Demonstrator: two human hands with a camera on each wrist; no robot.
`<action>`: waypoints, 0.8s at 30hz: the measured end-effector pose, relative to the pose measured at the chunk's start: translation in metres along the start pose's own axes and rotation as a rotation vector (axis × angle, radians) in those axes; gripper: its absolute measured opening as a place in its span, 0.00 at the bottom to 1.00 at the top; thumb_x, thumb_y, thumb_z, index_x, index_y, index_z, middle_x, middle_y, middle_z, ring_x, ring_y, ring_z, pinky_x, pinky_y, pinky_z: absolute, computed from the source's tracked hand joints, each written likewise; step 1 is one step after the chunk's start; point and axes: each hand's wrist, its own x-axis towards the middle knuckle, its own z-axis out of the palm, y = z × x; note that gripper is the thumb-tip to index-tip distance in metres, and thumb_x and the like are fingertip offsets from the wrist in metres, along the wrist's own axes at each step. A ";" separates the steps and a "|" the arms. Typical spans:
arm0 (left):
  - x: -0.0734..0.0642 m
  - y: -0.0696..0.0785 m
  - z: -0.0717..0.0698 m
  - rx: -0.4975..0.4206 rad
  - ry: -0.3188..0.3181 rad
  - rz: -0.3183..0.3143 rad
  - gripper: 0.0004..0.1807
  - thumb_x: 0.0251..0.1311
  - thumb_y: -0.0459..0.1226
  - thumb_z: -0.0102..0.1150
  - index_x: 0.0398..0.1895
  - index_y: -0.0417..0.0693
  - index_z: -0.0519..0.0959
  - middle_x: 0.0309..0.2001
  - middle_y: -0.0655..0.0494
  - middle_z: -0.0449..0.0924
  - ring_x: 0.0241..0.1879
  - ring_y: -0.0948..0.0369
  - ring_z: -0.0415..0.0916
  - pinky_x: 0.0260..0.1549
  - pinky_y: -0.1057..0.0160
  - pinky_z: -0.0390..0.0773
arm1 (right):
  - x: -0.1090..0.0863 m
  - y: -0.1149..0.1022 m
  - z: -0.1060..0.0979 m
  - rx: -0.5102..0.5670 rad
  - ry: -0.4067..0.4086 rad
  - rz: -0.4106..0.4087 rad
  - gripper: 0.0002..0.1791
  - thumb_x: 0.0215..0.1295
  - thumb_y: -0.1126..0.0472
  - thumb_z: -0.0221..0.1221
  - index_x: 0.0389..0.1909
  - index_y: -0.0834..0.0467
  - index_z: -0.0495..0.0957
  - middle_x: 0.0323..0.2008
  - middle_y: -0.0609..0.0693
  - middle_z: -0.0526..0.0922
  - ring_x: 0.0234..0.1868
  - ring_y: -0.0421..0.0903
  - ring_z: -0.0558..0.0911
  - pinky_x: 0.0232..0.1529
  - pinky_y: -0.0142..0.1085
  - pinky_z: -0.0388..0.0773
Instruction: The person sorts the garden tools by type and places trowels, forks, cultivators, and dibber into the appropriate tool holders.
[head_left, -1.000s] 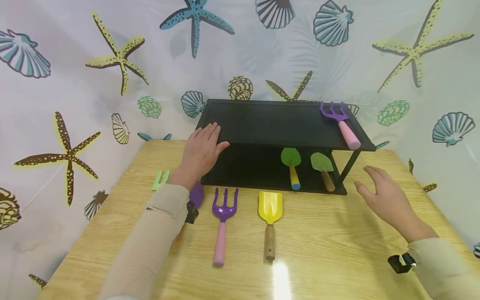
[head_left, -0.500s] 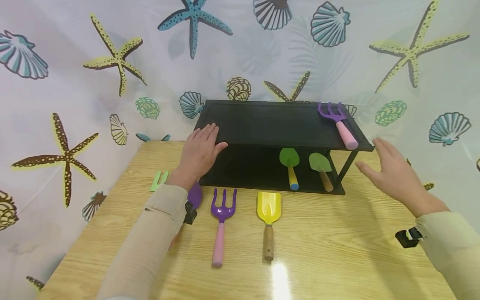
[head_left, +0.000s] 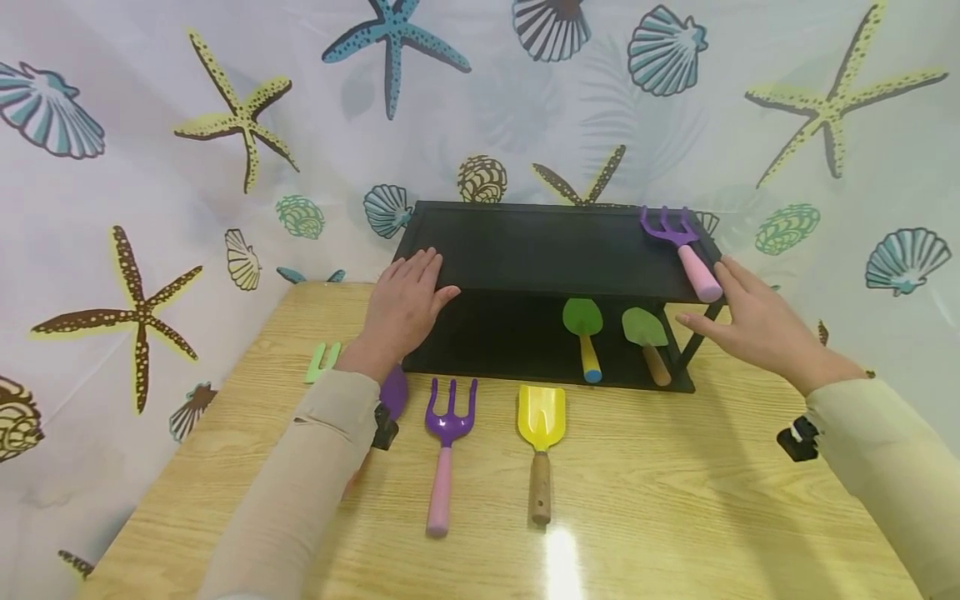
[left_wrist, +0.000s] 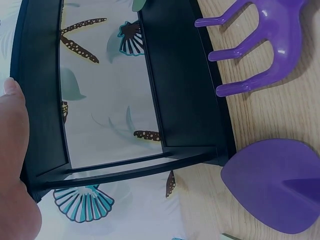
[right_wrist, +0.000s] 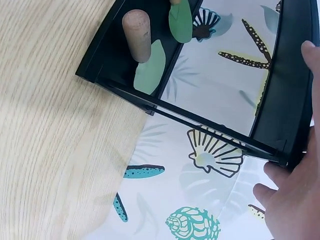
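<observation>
A black two-tier shelf rack (head_left: 540,246) stands at the back of the table. My left hand (head_left: 405,304) rests on the left end of its top tier, fingers stretched along the surface. In the left wrist view, the thumb (left_wrist: 14,107) is at the front edge. My right hand (head_left: 768,325) is at the rack's right end, thumb by the front edge and fingers along the side. A purple hand fork (head_left: 667,233) with a pink handle lies on top beside it. Below, a green trowel (head_left: 582,317) and a paler green trowel (head_left: 643,327) lie on the lower tier.
On the wooden table (head_left: 637,500) before the rack lie another purple hand fork (head_left: 450,425) and a yellow shovel (head_left: 542,417). A purple trowel (head_left: 394,392) is partly behind my left arm, with a light green fork (head_left: 318,362) beyond it. A patterned cloth (head_left: 487,108) hangs behind.
My right hand has come up and then left from beside the rack to its right end. The left hand stays in place on the top tier.
</observation>
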 end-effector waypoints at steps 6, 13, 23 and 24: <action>0.000 0.000 0.001 0.010 0.011 0.006 0.39 0.74 0.60 0.31 0.78 0.45 0.53 0.79 0.49 0.53 0.79 0.53 0.49 0.78 0.53 0.47 | 0.008 0.004 -0.001 -0.019 -0.019 -0.005 0.58 0.67 0.31 0.52 0.77 0.69 0.38 0.77 0.71 0.37 0.76 0.72 0.45 0.73 0.66 0.47; 0.000 0.002 0.002 0.018 0.001 0.005 0.39 0.74 0.60 0.31 0.78 0.45 0.52 0.79 0.49 0.52 0.79 0.53 0.48 0.79 0.52 0.46 | 0.017 0.008 -0.003 -0.058 -0.033 -0.020 0.57 0.68 0.31 0.49 0.77 0.70 0.38 0.76 0.74 0.39 0.74 0.75 0.47 0.73 0.67 0.47; 0.000 0.000 -0.001 0.034 -0.001 0.010 0.39 0.75 0.59 0.32 0.78 0.44 0.53 0.78 0.48 0.53 0.79 0.53 0.49 0.78 0.52 0.48 | 0.018 0.007 0.000 -0.035 -0.005 -0.020 0.57 0.69 0.30 0.48 0.77 0.69 0.37 0.77 0.72 0.37 0.74 0.75 0.47 0.72 0.68 0.47; 0.000 0.000 -0.001 0.038 -0.005 0.009 0.39 0.75 0.59 0.32 0.78 0.44 0.53 0.78 0.48 0.53 0.79 0.53 0.49 0.78 0.52 0.48 | 0.018 0.007 0.001 -0.031 -0.005 -0.020 0.57 0.68 0.30 0.48 0.77 0.69 0.37 0.77 0.72 0.36 0.74 0.75 0.46 0.71 0.68 0.46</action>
